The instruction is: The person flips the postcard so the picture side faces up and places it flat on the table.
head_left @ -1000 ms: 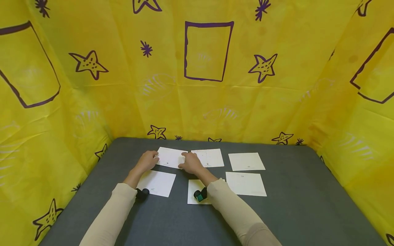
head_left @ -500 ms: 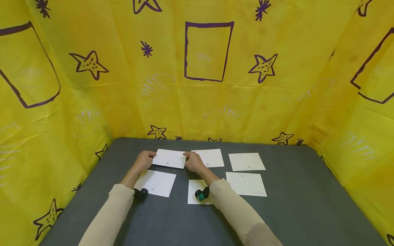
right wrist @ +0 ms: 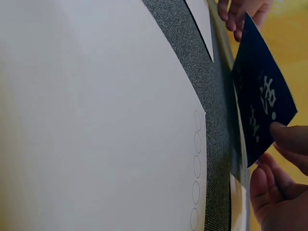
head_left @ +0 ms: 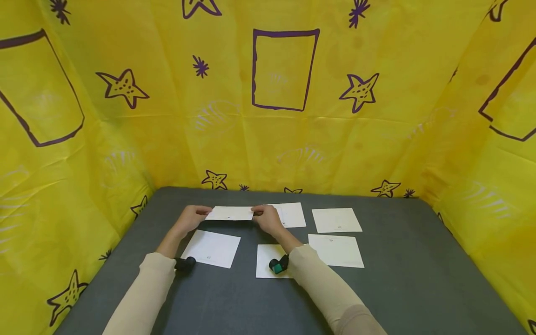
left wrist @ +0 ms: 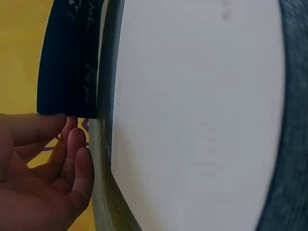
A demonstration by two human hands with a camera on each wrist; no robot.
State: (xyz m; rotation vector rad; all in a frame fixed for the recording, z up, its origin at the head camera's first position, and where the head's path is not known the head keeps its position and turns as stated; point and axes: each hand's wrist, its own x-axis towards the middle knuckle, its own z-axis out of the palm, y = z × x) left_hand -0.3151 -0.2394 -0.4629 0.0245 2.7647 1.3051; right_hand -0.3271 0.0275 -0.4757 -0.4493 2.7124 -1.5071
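A postcard (head_left: 229, 213) is held up by both hands over the back left of the table, tilted, its white back towards the head camera. The left hand (head_left: 193, 217) pinches its left edge between thumb and fingers. At the opposite edge the right hand (head_left: 268, 221) grips it the same way. The right wrist view shows the postcard's dark blue face (right wrist: 260, 96) with white handwritten-style characters. In the left wrist view its corner meets the left thumb and fingertips (left wrist: 74, 139). Below the left hand lies another white card (head_left: 213, 249).
Further white cards lie on the dark grey table (head_left: 226, 302): one behind the right hand (head_left: 291, 214), a back right card (head_left: 336, 220), a front right card (head_left: 335, 251), and one (head_left: 264, 256) partly hidden by the right wrist camera (head_left: 278, 265). A yellow patterned cloth (head_left: 284, 139) encloses the table.
Both hands have taken the postcard by its edges and lifted it off the table. It has tilted, showing narrower from the head, and the left hand has shifted slightly left.
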